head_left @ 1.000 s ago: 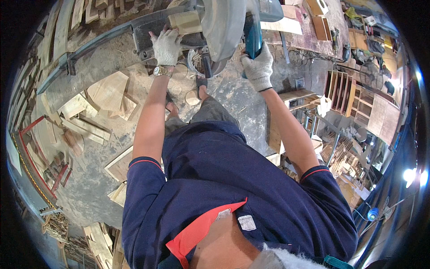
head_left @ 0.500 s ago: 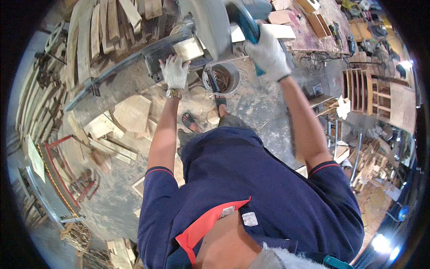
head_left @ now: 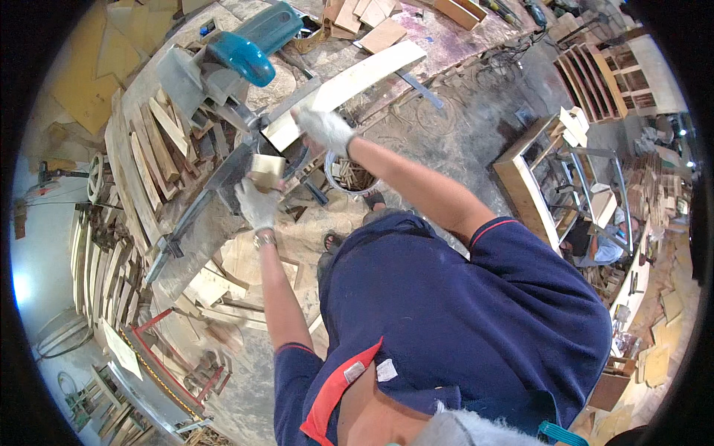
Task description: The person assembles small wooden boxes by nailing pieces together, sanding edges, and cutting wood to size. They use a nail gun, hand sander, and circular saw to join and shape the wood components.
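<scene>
My left hand (head_left: 256, 204), in a pale work glove, grips a short wooden block (head_left: 267, 168) at the saw's metal fence. My gloved right hand (head_left: 326, 131), a little blurred, is closed over the near edge of a long pale wooden board (head_left: 364, 80), close to its left end. The board lies along the saw table, its far end reaching right over the bench. Beyond both hands stands a miter saw (head_left: 242, 59) with a teal motor housing and grey guard, its head raised. A narrow gap separates block and board.
A bucket of wood offcuts (head_left: 351, 175) stands on the floor below the saw. Curved wooden strips (head_left: 152, 149) are stacked at the left. Cut pieces (head_left: 216, 286) lie near my feet. A metal-legged frame (head_left: 595, 193) stands at the right, with a person beside it.
My right hand has let go of the saw's handle and moved left onto the long board. The saw head has risen. My left hand still holds the block. The view has swung right.
</scene>
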Tool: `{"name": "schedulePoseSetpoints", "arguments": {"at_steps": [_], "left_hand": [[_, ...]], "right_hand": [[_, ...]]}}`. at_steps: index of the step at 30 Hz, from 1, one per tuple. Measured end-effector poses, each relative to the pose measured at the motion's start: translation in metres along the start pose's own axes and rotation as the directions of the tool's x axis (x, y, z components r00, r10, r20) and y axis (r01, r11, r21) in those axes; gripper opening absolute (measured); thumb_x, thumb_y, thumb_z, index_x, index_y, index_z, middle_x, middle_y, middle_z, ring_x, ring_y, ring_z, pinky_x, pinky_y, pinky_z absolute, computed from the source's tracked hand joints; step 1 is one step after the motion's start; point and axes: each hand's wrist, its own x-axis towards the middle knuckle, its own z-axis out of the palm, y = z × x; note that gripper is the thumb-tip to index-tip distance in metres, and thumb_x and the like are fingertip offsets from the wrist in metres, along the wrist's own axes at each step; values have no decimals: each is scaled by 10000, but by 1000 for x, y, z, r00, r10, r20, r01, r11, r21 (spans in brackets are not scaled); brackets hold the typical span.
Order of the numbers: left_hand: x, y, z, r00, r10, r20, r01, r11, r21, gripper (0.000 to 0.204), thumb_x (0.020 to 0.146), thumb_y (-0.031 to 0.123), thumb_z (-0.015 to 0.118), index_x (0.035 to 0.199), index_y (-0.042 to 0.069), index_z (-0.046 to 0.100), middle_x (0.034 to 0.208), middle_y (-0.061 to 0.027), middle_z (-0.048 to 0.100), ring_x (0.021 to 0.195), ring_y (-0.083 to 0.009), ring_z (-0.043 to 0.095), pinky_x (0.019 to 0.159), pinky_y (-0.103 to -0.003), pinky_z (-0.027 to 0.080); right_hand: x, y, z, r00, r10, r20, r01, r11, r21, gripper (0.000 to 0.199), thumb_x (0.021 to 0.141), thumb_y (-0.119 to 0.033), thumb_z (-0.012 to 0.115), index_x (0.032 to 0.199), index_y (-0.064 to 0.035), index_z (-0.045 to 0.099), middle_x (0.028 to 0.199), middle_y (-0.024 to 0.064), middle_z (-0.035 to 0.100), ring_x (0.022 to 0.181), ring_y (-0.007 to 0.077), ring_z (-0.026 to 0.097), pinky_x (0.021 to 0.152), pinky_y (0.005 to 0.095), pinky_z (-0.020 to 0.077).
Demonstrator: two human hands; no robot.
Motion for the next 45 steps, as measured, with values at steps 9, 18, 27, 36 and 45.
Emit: {"name": "schedulePoseSetpoints", "arguments": {"at_steps": [9,18,27,36,45], "left_hand": [[-48,98,21,974,11,228,55,958,-281,813,689,374,943,1322,29,568,1187,-172,610,1094,-346,626,935,-435,524],[-72,64,20,903,-392,175,425,759,-494,884,746,417,914,1412,-22,533,1334,-216,606,1182,-318,618,988,-408,504],[-111,27,-3,868,-488,90,471,752,-462,886,747,398,906,1419,-28,517,1272,-198,616,1174,-357,599,1003,-431,478],[-89,10,-9,922,-385,44,387,906,-169,926,807,387,871,1518,8,416,1478,-212,521,1379,-338,469,1173,-427,365],[-20,1,-3,999,-32,12,33,995,-97,935,714,393,909,1477,60,482,1427,-192,551,1325,-402,515,1077,-494,450]], "right_hand": [[-62,84,57,714,450,536,-632,86,770,450,1035,-442,550,1179,-28,651,1139,142,697,1016,267,654,892,414,532],[63,168,-80,880,429,203,-290,146,946,272,1004,-271,513,1134,-32,508,1016,181,676,899,330,694,684,415,584],[58,265,-41,538,835,119,-317,70,946,244,989,-300,609,1053,-66,587,911,135,619,706,268,649,521,401,487],[31,218,-7,740,635,224,-469,248,847,275,1052,-224,537,1133,14,647,1011,180,727,815,274,697,658,423,587],[42,155,52,638,770,-24,-199,194,961,121,973,-83,570,1062,0,575,824,192,670,611,269,700,524,391,585]]}}
